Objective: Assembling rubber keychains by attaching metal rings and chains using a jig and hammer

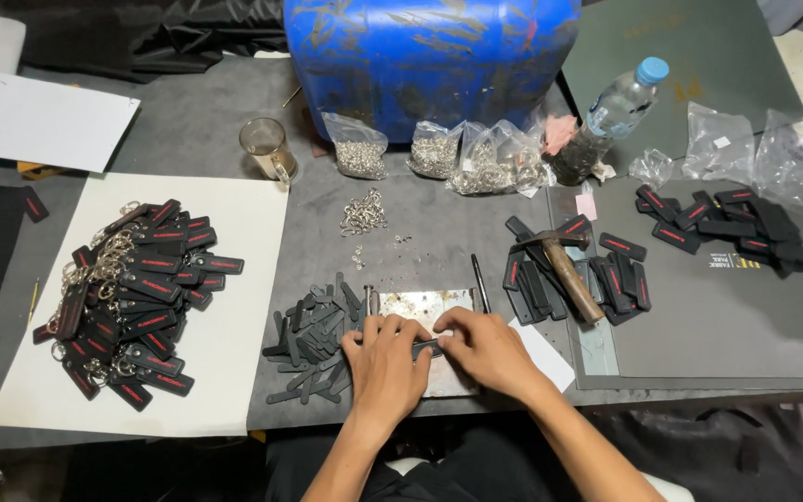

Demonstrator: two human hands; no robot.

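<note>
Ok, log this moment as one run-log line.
left hand: pinching black strap piece | right hand: on same piece | surface: metal plate | nearby: hammer, loose strap pile

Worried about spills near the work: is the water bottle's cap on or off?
On. The water bottle leans tilted against the blue drum, its light-blue cap in place.

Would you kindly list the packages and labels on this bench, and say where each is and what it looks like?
Three clear bags of silver rings: against the blue drum.
Empty clear bags: far right, crumpled.
Water bottle: right of the drum, blue cap.
Black tags, red-marked: heaped on the white sheet, left.
</note>
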